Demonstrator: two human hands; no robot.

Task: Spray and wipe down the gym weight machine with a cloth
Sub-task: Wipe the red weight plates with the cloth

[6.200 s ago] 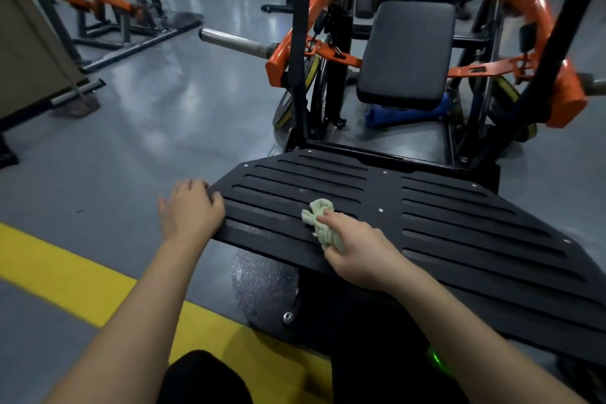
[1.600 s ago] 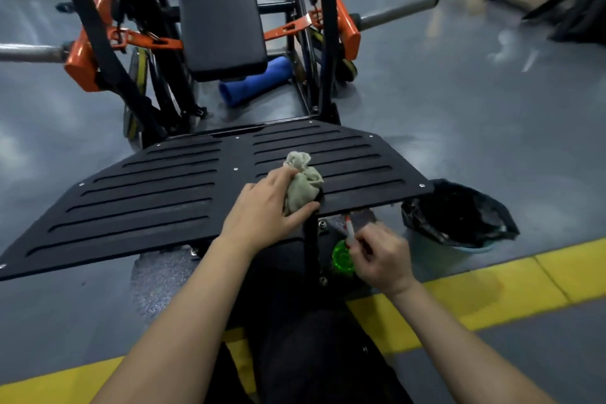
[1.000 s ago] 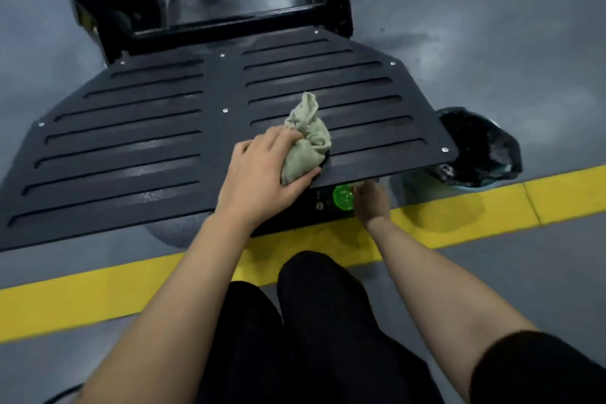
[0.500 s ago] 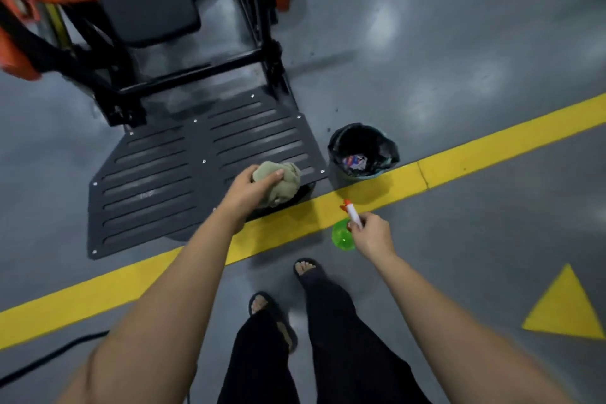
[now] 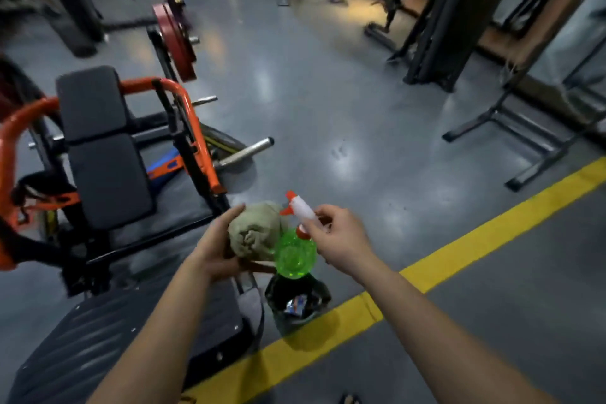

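Grey gym floor (image 5: 328, 108): left hand (image 5: 216, 249) curls round the cloth (image 5: 254, 229), right hand (image 5: 341, 239) pinches the spray bottle (image 5: 295, 254), now raised higher.

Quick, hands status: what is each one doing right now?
Left hand: closed, holding the bunched cloth.
Right hand: closed, holding the green spray bottle by its white trigger head.
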